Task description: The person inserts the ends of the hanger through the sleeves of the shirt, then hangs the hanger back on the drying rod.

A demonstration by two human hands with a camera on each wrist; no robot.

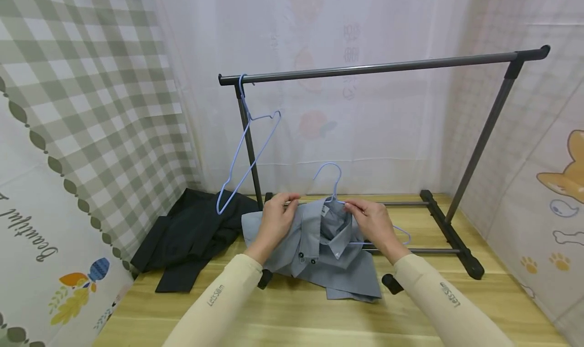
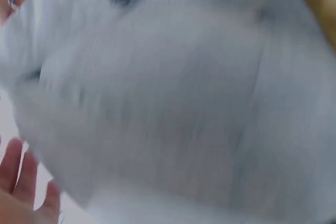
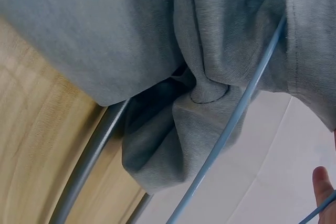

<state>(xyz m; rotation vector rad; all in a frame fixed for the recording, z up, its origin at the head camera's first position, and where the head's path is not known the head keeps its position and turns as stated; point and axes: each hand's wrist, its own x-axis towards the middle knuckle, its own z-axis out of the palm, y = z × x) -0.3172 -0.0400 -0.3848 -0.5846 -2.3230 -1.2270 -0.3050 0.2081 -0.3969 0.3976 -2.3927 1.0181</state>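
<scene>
A grey button-up shirt [image 1: 310, 235] lies bunched over the base of the rack, its collar facing me. A blue wire clothes hanger [image 1: 338, 177] is partly inside it: the hook rises above the collar, while the right end sticks out bare. My right hand [image 1: 371, 225] pinches this hanger beside its neck. In the right wrist view, the hanger's bottom bar [image 3: 236, 114] runs into the grey cloth. My left hand [image 1: 275, 225] is at the shirt's left shoulder; its extended fingers [image 2: 26, 179] are by the cloth edge in the left wrist view.
A dark metal clothes rack [image 1: 388, 69] spans the table. Another blue hanger [image 1: 234, 159] hangs bare at its left end. Black folded clothing [image 1: 191, 240] lies at the left on the wooden table [image 1: 292, 321]. Patterned cloth [image 1: 100, 83] encloses the sides and back.
</scene>
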